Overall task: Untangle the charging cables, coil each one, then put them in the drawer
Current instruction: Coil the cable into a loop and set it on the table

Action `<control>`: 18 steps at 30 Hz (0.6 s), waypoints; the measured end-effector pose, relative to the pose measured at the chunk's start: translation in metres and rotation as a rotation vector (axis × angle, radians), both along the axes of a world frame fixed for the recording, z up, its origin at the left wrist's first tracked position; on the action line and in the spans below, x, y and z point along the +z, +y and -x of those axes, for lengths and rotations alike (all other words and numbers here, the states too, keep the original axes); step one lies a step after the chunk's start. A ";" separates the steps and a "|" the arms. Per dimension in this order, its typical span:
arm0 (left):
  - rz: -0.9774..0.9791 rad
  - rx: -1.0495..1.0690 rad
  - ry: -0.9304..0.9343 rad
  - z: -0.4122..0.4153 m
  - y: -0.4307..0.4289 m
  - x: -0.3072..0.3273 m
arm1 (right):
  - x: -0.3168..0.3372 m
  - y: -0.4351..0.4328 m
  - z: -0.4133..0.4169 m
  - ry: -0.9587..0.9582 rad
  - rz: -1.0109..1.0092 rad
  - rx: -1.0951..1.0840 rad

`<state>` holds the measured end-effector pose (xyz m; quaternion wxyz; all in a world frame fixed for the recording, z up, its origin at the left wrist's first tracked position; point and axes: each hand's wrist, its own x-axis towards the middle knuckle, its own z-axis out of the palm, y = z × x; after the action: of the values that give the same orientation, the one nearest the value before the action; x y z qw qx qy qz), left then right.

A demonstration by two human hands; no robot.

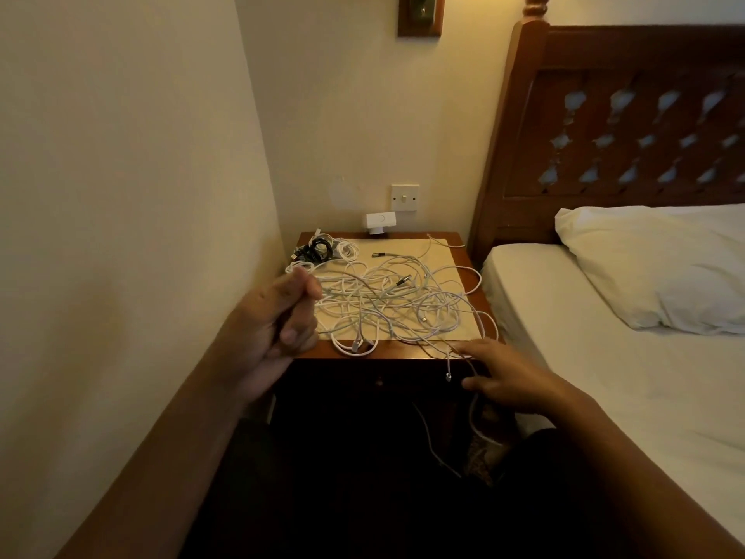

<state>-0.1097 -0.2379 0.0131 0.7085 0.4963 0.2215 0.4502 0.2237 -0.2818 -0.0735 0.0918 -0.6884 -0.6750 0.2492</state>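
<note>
White cables (387,300) on nightstand (403,351); left hand (278,320) fingers curled, grip unclear; right hand (508,377) fingers apart.

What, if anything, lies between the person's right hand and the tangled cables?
Nothing visible. The right hand is at the front right corner of the nightstand, its fingers among strands of the tangled cables hanging over the edge.
</note>
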 end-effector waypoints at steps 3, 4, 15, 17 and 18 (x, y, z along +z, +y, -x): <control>-0.005 -0.038 0.172 -0.022 -0.013 -0.009 | 0.031 -0.012 0.036 0.214 -0.102 0.049; 0.012 -0.066 0.223 -0.030 -0.018 -0.013 | 0.039 -0.014 0.052 0.270 -0.174 0.086; 0.102 0.043 -0.134 0.000 -0.003 0.011 | 0.009 -0.013 0.065 0.351 -0.425 0.007; 0.068 0.134 -0.163 -0.002 0.005 0.012 | 0.007 -0.019 0.077 0.259 -0.369 0.097; 0.053 0.179 -0.153 -0.006 0.008 0.011 | 0.010 -0.024 0.086 0.234 -0.324 0.162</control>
<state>-0.1033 -0.2298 0.0241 0.6932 0.4198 0.2218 0.5423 0.1372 -0.3057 -0.0636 0.2586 -0.5744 -0.7441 0.2225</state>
